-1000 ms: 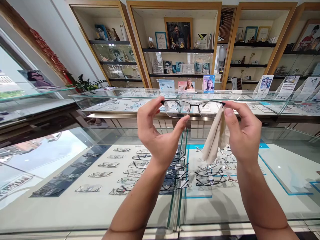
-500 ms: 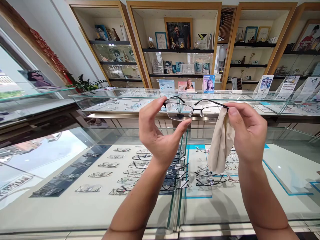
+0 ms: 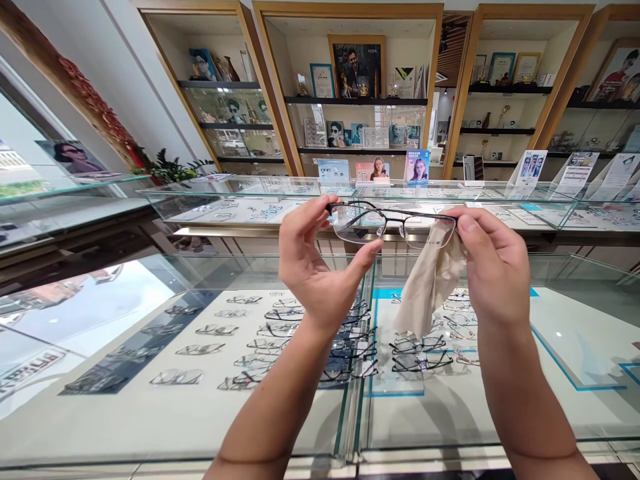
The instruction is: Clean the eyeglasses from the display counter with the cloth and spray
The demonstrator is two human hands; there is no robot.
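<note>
A pair of eyeglasses (image 3: 395, 219) with a thin black half-rim frame is held up in front of me, above the glass counter. My left hand (image 3: 323, 267) grips its left end near the hinge, the thumb reaching below the left lens. Its right end is pinched between the thumb and fingers of my right hand (image 3: 493, 267). A beige cleaning cloth (image 3: 425, 293) hangs from that same hand, its upper part showing through the right lens. The fingertips behind the frame are partly hidden.
Under my forearms is a glass display case (image 3: 280, 420) with rows of eyeglasses (image 3: 283, 313) inside. A second glass counter (image 3: 240, 210) crosses behind it, carrying upright advertising cards (image 3: 417, 167). Wooden shelves (image 3: 355, 100) line the back wall. A plant (image 3: 173, 167) stands at left.
The eyeglasses have tilted, so the temples sit lower, behind the lenses. The cloth has swung left and spread behind the right lens. Both hands keep their hold.
</note>
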